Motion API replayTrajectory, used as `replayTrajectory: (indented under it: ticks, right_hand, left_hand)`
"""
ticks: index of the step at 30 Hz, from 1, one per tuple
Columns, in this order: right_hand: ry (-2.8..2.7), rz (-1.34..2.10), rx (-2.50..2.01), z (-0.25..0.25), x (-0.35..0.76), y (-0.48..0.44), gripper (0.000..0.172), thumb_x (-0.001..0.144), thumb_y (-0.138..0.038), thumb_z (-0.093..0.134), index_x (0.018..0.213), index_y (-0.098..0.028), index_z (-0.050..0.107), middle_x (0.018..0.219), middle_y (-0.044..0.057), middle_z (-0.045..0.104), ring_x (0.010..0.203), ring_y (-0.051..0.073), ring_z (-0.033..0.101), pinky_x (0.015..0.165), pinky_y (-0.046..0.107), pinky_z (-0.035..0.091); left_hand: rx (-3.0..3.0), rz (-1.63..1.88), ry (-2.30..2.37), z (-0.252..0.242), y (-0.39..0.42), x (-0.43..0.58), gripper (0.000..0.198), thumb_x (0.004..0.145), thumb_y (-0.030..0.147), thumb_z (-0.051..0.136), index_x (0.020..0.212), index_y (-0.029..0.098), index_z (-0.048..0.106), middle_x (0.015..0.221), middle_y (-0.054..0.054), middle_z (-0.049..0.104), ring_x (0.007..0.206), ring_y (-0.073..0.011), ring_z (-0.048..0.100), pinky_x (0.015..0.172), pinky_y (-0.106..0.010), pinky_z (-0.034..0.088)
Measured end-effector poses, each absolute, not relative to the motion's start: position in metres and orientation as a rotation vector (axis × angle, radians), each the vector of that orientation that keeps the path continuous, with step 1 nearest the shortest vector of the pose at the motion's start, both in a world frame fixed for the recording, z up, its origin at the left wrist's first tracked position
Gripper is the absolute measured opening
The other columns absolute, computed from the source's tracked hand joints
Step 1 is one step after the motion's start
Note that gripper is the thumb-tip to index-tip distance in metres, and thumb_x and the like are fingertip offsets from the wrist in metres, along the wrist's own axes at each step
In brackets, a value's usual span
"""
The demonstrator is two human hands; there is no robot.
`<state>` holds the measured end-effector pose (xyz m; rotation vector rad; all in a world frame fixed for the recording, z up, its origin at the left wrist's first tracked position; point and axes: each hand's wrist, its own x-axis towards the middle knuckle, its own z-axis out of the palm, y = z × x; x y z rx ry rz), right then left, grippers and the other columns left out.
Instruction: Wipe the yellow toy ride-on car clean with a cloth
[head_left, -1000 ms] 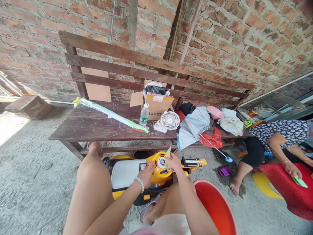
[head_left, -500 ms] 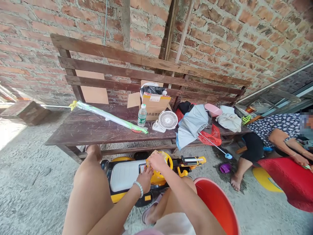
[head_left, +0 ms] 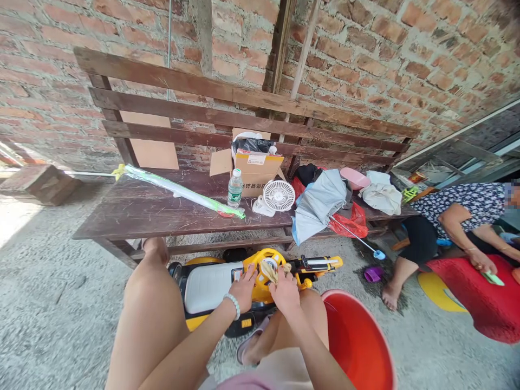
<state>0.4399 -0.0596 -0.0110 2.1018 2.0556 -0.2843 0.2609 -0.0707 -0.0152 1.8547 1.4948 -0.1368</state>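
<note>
"Hands first: what are they doing?"

"The left hand (head_left: 244,288) is lying open, its fingers spread on the yellow ride-on toy (head_left: 215,287) and gripping nothing. A white beaded bracelet (head_left: 233,305) is circling its wrist."

"And the right hand (head_left: 285,292)?"

"It is curling closed, gripping the end of a pale twisted strip (head_left: 271,272). Husk or peel? I can't tell from this blur."

"Where is that strip lying?"

"Between the two hands, just above the toy's yellow hub. It is touching the right hand, and the left fingertips are sitting just beside it."

"What is surrounding them?"

"An orange-red plastic basin (head_left: 357,341) is sitting beside the right leg (head_left: 311,319). Behind the toy, a wooden table (head_left: 162,225) is carrying a water bottle (head_left: 234,188), a small white fan (head_left: 278,195), a cardboard box (head_left: 252,176) and a folded umbrella (head_left: 319,203)."

"Is anyone else working nearby?"

"Yes, off to the right, a seated person in a floral blouse (head_left: 467,203) is holding something green (head_left: 493,278) in one hand."
</note>
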Motion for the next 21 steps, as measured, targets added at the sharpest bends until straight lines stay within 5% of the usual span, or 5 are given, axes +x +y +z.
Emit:
replayTrajectory:
  ticks: [11,15,21]
  right_hand:
    - [2.388,-0.367,1.760,-0.041,0.407,-0.114,0.073,0.085,-0.016,0.061,0.158,-0.010,0.054,0.157,0.029,0.053,0.135,0.043,0.058,0.106,0.054,0.054]
    - [2.558,-0.418,1.642,-0.048,0.423,-0.124,0.071,0.085,-0.015,0.062,0.156,-0.017,0.057,0.160,0.023,0.053,0.138,0.040,0.056,0.116,0.053,0.048]
    - [2.847,-0.231,1.226,-0.091,0.445,-0.132,0.054,0.100,-0.015,0.056,0.152,-0.026,0.061,0.157,0.016,0.060,0.136,0.033,0.059,0.114,0.052,0.050]
  left_hand:
    - [1.760,0.012,1.459,-0.026,-0.070,0.247,0.100,0.079,0.009,0.060,0.173,0.018,0.027,0.184,-0.009,0.005,0.163,-0.0338,0.036,0.129,-0.047,0.041]
    - [1.723,0.204,1.430,-0.040,-0.068,0.242,0.091,0.079,0.009,0.057,0.168,0.015,0.040,0.182,-0.008,0.021,0.166,-0.0281,0.030,0.136,-0.043,0.029]
    - [1.769,0.236,1.412,-0.039,-0.065,0.237,0.086,0.080,0.009,0.055,0.164,0.022,0.048,0.179,-0.005,0.031,0.167,-0.0263,0.028,0.138,-0.049,0.023]
